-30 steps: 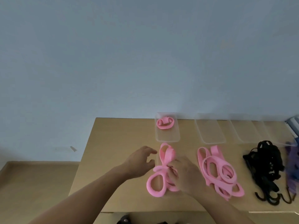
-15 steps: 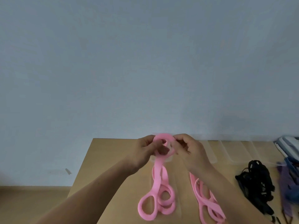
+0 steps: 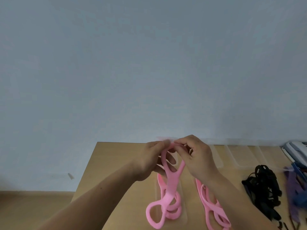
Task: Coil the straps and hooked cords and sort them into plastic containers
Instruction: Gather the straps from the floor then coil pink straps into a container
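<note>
Your left hand (image 3: 149,161) and right hand (image 3: 197,161) lift the pink strap (image 3: 172,180) by its top loop, fingers of both pinching it. The length hangs straight to the tabletop (image 3: 116,163), likely ready for coiling. Another pink strap bundle (image 3: 211,205) and black hooked cords (image 3: 262,185) wait to the right, before the clear containers (image 3: 235,155).

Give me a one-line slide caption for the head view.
Left hand and right hand pinch the top loop of a pink strap over the table.

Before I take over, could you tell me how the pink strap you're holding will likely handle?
Probably floppy: the pink strap hangs limp from the left hand and right hand pinching it. Likely light, as a mere pinch lifts it.
</note>
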A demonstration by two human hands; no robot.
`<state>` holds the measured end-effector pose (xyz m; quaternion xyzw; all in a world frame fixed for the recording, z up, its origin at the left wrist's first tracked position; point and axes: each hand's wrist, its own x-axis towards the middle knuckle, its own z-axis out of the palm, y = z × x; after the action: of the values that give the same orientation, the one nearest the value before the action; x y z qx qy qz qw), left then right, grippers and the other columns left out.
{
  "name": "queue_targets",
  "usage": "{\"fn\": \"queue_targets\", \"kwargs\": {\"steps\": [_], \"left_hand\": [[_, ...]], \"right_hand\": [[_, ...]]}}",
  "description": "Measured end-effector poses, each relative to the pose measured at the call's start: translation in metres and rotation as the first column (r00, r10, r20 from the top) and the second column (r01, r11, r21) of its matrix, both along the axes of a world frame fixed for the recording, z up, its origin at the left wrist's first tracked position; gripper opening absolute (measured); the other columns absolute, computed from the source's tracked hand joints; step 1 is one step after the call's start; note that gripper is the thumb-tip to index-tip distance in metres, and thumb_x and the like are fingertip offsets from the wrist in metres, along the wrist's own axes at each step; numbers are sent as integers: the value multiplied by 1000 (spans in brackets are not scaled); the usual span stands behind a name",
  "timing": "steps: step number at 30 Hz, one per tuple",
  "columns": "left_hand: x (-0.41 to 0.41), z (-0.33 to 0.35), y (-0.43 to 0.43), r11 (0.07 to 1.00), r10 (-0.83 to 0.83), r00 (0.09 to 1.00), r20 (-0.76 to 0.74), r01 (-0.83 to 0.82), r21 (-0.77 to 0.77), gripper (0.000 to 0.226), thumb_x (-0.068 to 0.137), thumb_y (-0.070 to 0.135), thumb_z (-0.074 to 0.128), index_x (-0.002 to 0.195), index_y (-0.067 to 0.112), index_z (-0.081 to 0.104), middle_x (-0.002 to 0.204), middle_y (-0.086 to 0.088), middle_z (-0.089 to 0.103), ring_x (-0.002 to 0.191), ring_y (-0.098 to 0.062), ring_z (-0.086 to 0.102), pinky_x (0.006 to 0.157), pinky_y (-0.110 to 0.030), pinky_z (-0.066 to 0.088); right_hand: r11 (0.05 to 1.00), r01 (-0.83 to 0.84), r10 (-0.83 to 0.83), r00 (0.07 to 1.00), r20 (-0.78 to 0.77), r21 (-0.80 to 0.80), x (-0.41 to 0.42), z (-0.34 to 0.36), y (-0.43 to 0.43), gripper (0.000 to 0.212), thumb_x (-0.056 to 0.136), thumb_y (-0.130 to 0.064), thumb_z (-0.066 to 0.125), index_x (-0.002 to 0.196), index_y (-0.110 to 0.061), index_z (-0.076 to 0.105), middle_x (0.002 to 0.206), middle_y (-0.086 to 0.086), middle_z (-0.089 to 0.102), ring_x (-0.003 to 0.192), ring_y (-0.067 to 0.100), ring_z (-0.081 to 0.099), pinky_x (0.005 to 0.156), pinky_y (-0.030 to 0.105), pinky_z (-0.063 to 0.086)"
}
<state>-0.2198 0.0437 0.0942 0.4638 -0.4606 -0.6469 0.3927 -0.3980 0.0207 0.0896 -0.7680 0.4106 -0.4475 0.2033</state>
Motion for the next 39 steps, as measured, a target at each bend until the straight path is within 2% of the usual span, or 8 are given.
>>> {"fn": "queue_targets", "kwargs": {"steps": [7, 11, 14, 18, 23, 28, 33, 39], "left_hand": [[6, 2, 2, 997, -52, 989, -135, 59, 50, 32, 99, 34, 55, 90, 11, 74, 81, -9, 67, 71, -33, 71, 69, -46, 58], [8, -1, 5, 998, -47, 985, -166, 53, 29, 19, 98, 25, 59, 99, 7, 66, 92, -12, 69, 75, -35, 72, 70, -47, 59], [9, -3, 6, 1000, -26, 991, -130, 25, -10, 24, 92, 22, 69, 105, 4, 59, 98, -14, 70, 78, -36, 72, 72, -48, 59], [9, -3, 12, 998, -18, 998, -53, 15, -56, 16, 93, 15, 67, 103, 7, 58, 97, -12, 72, 76, -29, 73, 67, -39, 59], [4, -2, 14, 996, 84, 996, -9, -84, -13, 17, 91, 4, 67, 104, 2, 56, 93, -20, 69, 77, -30, 72, 77, -47, 55], [5, 4, 14, 994, -17, 1000, 12, 15, 104, 13, 94, 13, 62, 96, 2, 67, 91, -19, 67, 82, -29, 69, 85, -47, 59], [5, 4, 13, 984, -14, 996, -88, 29, 175, 27, 89, 31, 65, 84, 7, 76, 83, -16, 67, 79, -25, 68, 74, -38, 60], [4, 1, 10, 979, 40, 988, -148, -9, 202, 19, 94, 9, 60, 81, 5, 74, 79, -13, 66, 73, -24, 66, 71, -37, 59]], "right_hand": [[969, -14, -8, 996, -90, -248, 2, -4, 3, 12, 81, -6, 78, 92, -11, 76, 87, -14, 64, 76, 2, 61, 67, 19, 51], [993, -78, 66, 989, 131, 87, 1, 1, 7, 10, 89, -24, 68, 91, -17, 76, 79, -15, 69, 71, 3, 64, 64, 17, 49], [906, -110, 53, 988, 148, 409, -1, 6, 6, 38, 97, -40, 48, 81, -18, 74, 63, -2, 66, 51, 6, 52, 54, 22, 43], [825, -164, 112, 985, 128, 541, -8, 13, 3, 28, 97, -26, 58, 76, -13, 71, 67, -2, 71, 46, 4, 51, 49, 22, 42], [892, -91, 92, 996, 20, 443, -4, 8, 6, 10, 84, -19, 77, 85, -28, 73, 76, -10, 70, 67, 0, 62, 63, 17, 51], [990, -24, 42, 991, -126, 136, -1, 3, 14, 11, 83, -14, 77, 93, -15, 73, 76, -15, 57, 68, 5, 56, 62, 20, 47], [997, -37, 25, 982, -188, -60, 0, 1, 19, 11, 82, -8, 77, 91, -13, 72, 78, -20, 47, 62, -3, 47, 58, 19, 44], [990, -54, 32, 985, -167, -131, -4, -7, 13, 13, 79, -7, 79, 89, -13, 73, 85, -6, 61, 70, 10, 58, 60, 27, 50]]}}
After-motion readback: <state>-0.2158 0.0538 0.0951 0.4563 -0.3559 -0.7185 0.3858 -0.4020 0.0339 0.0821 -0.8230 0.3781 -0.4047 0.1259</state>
